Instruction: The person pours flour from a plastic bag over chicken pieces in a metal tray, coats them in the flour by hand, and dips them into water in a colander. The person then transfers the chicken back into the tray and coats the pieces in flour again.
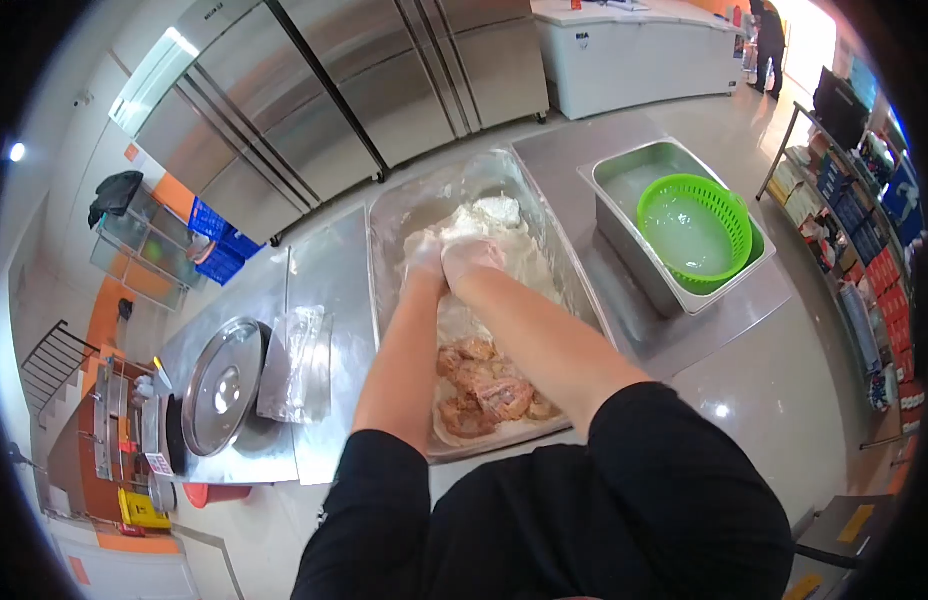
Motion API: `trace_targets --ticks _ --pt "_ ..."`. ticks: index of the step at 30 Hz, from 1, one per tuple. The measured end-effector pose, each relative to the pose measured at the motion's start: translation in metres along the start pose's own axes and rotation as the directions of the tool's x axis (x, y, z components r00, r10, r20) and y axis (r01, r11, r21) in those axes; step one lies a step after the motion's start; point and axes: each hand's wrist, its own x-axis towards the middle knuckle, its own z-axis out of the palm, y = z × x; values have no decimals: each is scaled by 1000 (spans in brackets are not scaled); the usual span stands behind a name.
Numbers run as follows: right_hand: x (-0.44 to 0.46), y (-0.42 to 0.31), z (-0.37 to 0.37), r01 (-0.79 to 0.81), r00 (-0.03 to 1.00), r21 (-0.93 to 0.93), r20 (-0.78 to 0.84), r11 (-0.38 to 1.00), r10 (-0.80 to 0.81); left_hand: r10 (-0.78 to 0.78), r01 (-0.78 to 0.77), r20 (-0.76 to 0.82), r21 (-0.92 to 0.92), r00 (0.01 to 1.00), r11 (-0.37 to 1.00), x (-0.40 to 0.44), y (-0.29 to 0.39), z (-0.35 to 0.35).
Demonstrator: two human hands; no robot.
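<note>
A: What surrounds the steel tub on the kitchen worktop?

B: To its right, a deep steel pan holds a bright green colander sitting in cloudy liquid. To its left lie a clear plastic bag and, farther out, a round steel tray. Beyond the tub's far end stand stainless-steel refrigerators, with a white chest freezer to their right. A person in dark clothing stands well apart from the tub, in the distance. The wearer's own bare forearms reach over the tub's near edge, covering part of what lies inside.

A: And the food in the tub?

B: Meat pieces, reddish-brown and moist-looking, are heaped at the tub's near end. White flour spreads across the middle and the far end, loose in places, clumped in others.

A: The hands?

B: The left hand and right hand meet side by side past the tub's middle, both dusted white and down in the flour. Their fingers are largely hidden, so whether either is open, closed or gripping something cannot be told.
</note>
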Motion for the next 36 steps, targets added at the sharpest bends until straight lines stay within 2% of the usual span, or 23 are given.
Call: trace_targets --ticks 1,3,5,6,7,10,12,13,16,17,19,20,21,24,25,27,28,29,30,32,33,34,36 --pt "2 -1 -16 179 977 -130 145 975 -160 16 -16 -12 27 1000 1000 -4 2 3" --pt "-2 -4 -58 543 797 -288 472 789 -376 38 -36 -21 86 999 996 -11 -4 9" --pt "-22 -18 -46 186 938 -119 316 975 -141 40 -38 -17 123 999 992 -13 -5 13" --pt "-33 -21 -40 -3 966 -13 260 1000 6 5 -3 -18 104 1000 995 -15 1 15" --pt "-36 -17 -47 251 944 -128 253 960 -213 -28 30 -21 81 999 996 -19 5 16" --pt "-23 -15 -71 551 781 -347 534 759 -323 -95 95 -48 -2 994 995 -30 2 13" --pt "-26 -17 -31 182 945 -183 305 966 -121 -238 219 -81 -195 968 956 -31 7 15" --pt "-31 -21 -27 -5 979 -59 202 998 17 -300 262 -98 -285 949 922 -30 16 11" --pt "-28 -10 -46 22 948 251 302 968 -100 79 -66 -68 170 995 983 -35 21 -5" --pt "-32 -15 -82 604 744 -321 556 730 -370 83 -58 -90 249 992 967 -34 19 -6" --pt "-30 -5 -49 362 894 -87 314 928 -319 45 -21 -201 123 979 992 -32 22 2" --pt "-35 -7 -47 251 946 67 194 966 -260 15 1 -260 62 965 998 -30 24 2" --pt "-28 -3 -56 509 852 -191 249 840 -460 -24 23 -323 -5 946 1000 -26 27 2" --pt "-39 -5 -163 738 674 -362 430 570 -600 165 -127 -45 456 985 881 -16 59 -49" --pt "-16 0 -167 732 680 -311 401 607 -614 386 -227 -295 456 874 861 5 41 -35" --pt "18 3 -211 846 531 -352 485 401 -695 409 -390 -434 137 803 910 10 75 -70" --pt "28 10 -240 867 495 -195 437 459 -751 397 -478 -549 -6 735 878 22 92 -76" --pt "40 22 -266 870 465 -30 385 493 -797 392 -553 -639 -63 662 831 34 113 -78" --pt "74 36 -278 915 355 56 360 400 -863 395 -615 -699 -83 597 784 43 137 -79" --pt "107 73 -305 922 317 105 349 373 -882 435 -679 -712 -79 551 730 47 197 -78" --pt "110 90 -324 894 391 66 365 443 -845 457 -698 -695 -91 555 710 43 228 -79" --pt "112 108 -339 878 454 -41 390 478 -801 539 -747 -679 -21 498 664 52 252 -68" --pt "113 146 -363 822 570 -318 434 473 -698 621 -783 -519 -167 587 600 69 298 -48"
